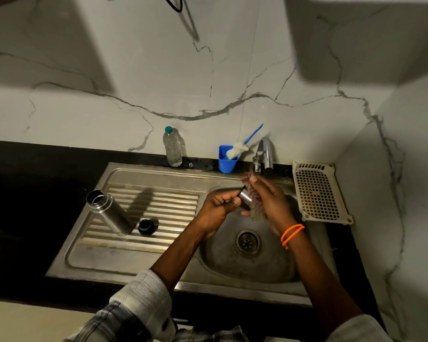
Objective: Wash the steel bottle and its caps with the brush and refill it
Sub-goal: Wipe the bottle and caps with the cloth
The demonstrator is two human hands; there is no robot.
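The open steel bottle (109, 211) stands on the sink's drainboard (143, 245), and a black inner cap (146, 226) lies just right of its base. Over the basin (247, 265) my left hand (219, 206) grips a small steel cap (245, 195). My right hand (269, 201) holds a blurred scrubber (253, 208) against that cap, under the tap (263, 154). The blue-handled bottle brush (242, 146) with white bristles stands in a blue cup (226, 160) against the wall.
A clear plastic water bottle (172, 146) with a green cap stands at the back of the counter. A cream perforated tray (319, 191) lies right of the basin. The drain (247, 241) sits in the basin's middle. Dark counter (22, 193) stretches left.
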